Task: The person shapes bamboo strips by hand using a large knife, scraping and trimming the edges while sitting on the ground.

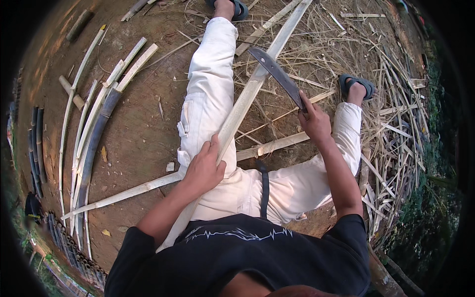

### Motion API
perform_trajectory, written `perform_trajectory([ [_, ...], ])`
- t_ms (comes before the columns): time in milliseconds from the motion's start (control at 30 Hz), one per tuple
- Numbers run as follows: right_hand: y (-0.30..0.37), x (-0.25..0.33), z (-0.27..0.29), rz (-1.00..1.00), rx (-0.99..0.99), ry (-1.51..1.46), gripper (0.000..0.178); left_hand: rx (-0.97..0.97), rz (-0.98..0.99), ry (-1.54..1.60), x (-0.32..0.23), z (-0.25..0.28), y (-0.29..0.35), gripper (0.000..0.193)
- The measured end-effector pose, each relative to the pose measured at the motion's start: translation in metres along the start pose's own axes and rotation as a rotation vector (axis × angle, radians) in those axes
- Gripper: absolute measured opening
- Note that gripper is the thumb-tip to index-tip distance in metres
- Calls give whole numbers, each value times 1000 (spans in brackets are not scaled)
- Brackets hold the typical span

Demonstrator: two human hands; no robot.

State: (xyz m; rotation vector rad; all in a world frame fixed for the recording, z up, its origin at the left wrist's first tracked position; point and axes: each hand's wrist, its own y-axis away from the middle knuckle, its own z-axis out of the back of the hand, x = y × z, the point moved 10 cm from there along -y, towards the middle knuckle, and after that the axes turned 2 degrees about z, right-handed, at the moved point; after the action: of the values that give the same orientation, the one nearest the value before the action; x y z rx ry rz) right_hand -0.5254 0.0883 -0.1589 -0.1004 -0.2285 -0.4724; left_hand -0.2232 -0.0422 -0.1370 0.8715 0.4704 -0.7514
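Observation:
A long, pale split bamboo strip [247, 94] runs slantwise from under my left arm, over my thigh, to the far ground. My left hand [204, 168] is closed round its edge, near my lap. In my right hand [315, 121] is the handle of a machete [279, 74], whose dark blade has a broad, hooked tip. The blade lies across the strip beyond my left hand; whether it touches the wood I cannot tell. Another bamboo piece [277, 144] lies crosswise on the ground between my legs.
Long split bamboo lengths [94, 131] lie on the dirt at left, beside dark whole poles [37, 143]. A heap of shavings and slivers [396, 143] covers the right side. My sandalled feet [357, 86] are spread apart on the ground.

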Motion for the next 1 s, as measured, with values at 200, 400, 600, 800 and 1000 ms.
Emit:
perform_trajectory([
  [200,5,21,-2,213,51,65,80,-1,11,3,8,-6,19,74],
  [400,-5,-15,4,34,20,-60,78,19,23,-11,8,5,36,74],
  [600,-27,-36,1,48,33,47,77,-11,56,-163,17,6,61,77],
  [800,-32,-12,5,166,124,91,72,-7,107,-199,27,12,78,79],
  [1000,-56,-49,-4,59,28,107,73,-36,169,-181,35,19,93,79],
])
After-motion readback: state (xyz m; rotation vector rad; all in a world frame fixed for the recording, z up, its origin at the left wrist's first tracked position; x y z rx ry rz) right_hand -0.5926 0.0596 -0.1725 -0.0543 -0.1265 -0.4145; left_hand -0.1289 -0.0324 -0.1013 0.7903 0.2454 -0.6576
